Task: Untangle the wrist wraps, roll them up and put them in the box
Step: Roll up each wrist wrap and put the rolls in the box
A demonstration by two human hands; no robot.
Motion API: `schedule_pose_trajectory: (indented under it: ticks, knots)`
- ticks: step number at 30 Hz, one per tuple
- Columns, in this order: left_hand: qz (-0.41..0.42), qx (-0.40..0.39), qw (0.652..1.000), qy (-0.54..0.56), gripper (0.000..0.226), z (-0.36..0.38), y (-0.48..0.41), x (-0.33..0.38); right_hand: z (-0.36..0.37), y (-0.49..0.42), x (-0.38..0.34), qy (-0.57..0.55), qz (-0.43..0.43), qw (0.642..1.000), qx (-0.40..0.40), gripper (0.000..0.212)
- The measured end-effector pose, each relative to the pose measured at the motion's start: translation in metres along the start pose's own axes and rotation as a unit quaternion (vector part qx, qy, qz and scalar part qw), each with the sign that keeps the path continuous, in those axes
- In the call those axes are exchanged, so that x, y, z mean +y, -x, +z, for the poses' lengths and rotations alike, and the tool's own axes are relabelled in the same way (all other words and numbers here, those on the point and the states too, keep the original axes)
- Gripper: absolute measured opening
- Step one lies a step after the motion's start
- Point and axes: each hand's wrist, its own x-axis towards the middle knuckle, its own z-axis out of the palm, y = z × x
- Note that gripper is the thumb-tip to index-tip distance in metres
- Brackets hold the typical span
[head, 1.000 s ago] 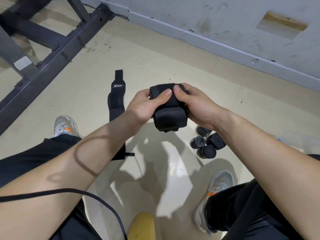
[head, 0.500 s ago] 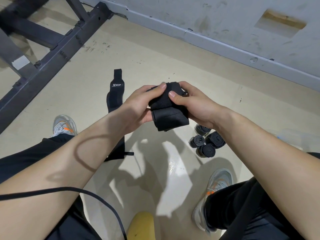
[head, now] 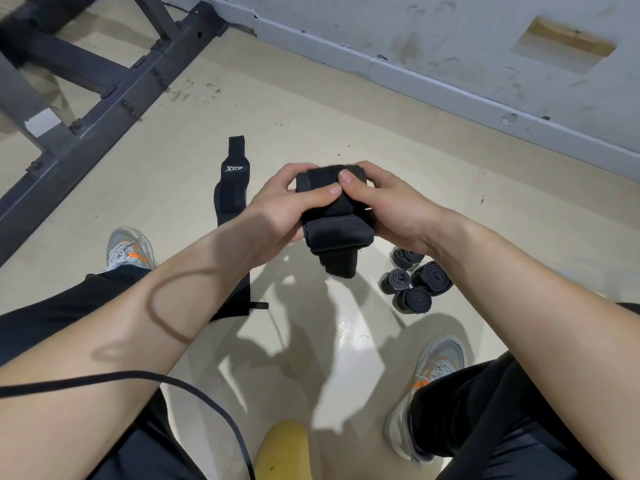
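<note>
Both hands grip one black wrap (head: 334,221) above the floor (head: 311,109): left hand (head: 282,211) and right hand (head: 388,206) curl round it, thumbs pressing its top. Four rolled wraps (head: 415,284) sit below the right hand; a flat wrap (head: 230,188) lies to the left.

Matt cloth wrap (head: 336,230) showing a fuzzy edge under the fingers (head: 322,194), rolled cloth wraps (head: 414,299) lying dull right of them, smooth floor (head: 349,341) gleaming glossy below the fingers, metal frame (head: 104,123) looking matt beyond them
</note>
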Motion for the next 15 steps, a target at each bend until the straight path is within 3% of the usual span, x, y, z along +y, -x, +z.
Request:
schedule_pose_trajectory:
  ticks: [3,10,15]
  knots:
    - [-0.065,-0.014,0.997,0.035,0.041,0.003,0.002,0.003,-0.001,-0.001,0.001,0.01,-0.013,1.0,0.008,0.016]
    - [-0.015,0.004,0.999,0.033,0.036,-0.002,-0.001,0.005,0.001,0.0,0.0,0.012,0.006,0.999,0.041,0.043]
    - [0.004,0.024,0.999,0.04,0.037,-0.011,-0.001,0.012,0.002,0.002,0.002,0.069,0.047,0.996,0.015,0.04]
